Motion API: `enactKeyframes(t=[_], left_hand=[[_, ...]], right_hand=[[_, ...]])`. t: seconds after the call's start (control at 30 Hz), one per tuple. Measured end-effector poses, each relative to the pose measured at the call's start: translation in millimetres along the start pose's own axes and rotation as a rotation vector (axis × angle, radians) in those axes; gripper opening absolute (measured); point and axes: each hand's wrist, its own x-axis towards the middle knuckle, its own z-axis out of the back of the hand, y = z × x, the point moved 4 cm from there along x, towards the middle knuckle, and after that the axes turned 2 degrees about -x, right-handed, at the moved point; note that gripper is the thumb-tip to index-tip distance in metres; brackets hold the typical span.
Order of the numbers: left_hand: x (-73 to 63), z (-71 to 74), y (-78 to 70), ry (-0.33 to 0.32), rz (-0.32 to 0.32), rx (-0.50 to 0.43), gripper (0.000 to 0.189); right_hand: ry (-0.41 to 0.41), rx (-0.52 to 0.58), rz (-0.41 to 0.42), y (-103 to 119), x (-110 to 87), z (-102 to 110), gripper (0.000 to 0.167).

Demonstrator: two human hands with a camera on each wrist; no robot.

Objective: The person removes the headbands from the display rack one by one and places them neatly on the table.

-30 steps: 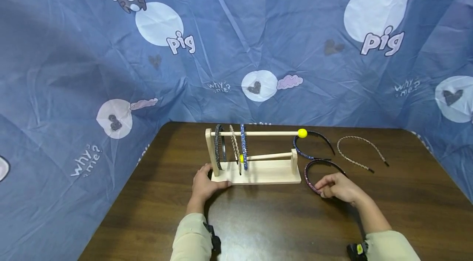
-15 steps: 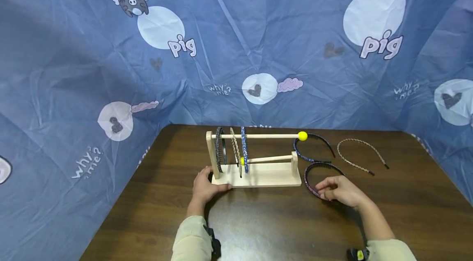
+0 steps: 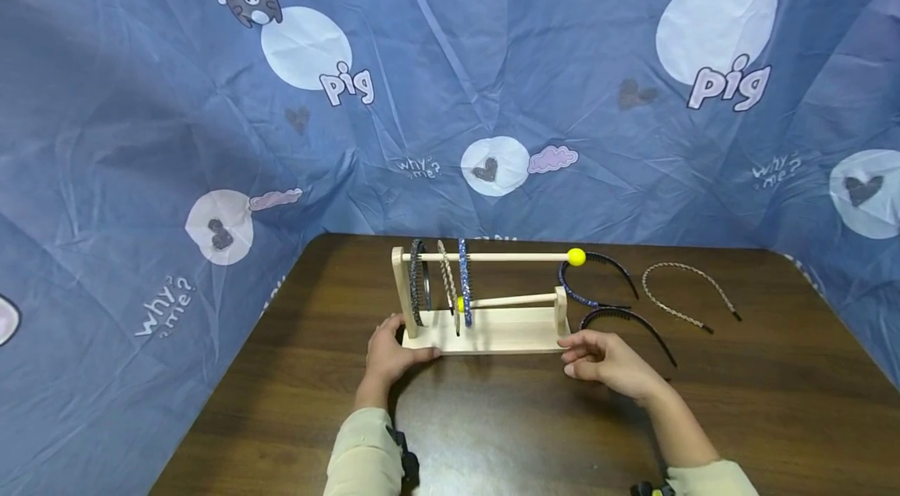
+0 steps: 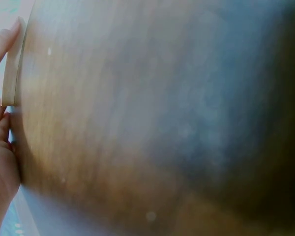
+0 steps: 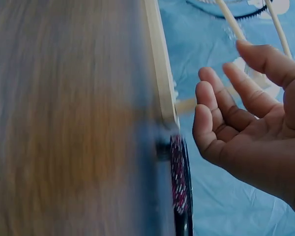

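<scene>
My left hand (image 3: 389, 358) holds the left end of a wooden headband rack (image 3: 516, 330), thumb along the front edge of its base. The thumb and base end also show at the left of the left wrist view. On the rack's upper rod hang a dark glittery headband (image 3: 415, 289), a braided beige one (image 3: 447, 277) and a blue one (image 3: 464, 281). At the base's right end is my right hand (image 3: 613, 365), fingers loosely bent around nothing; whether it touches the base I cannot tell. Behind it a pink-speckled black headband (image 5: 178, 172) lies on the table, partly hidden.
Behind the rack's right end lies a dark blue headband (image 3: 578, 294). Farther right is a braided beige headband (image 3: 678, 315). Yellow balls cap the rack's rods, the upper one (image 3: 576, 257) reaching out rightward. A blue printed cloth (image 3: 394, 129) hangs behind the brown table (image 3: 492, 426).
My right hand has moved left from the pink-speckled headband's front to the rack base's right end, leaving that headband on the table. The left hand has stayed on the rack.
</scene>
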Motion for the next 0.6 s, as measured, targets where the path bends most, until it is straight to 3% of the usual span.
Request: enactKeyframes(t=[0.6], left_hand=[[-0.4, 0.7, 1.3, 0.003, 0.02, -0.001, 0.079]], right_hand=[[-0.028, 0.071, 0.154, 31.5, 29.6, -38.8, 0.043]])
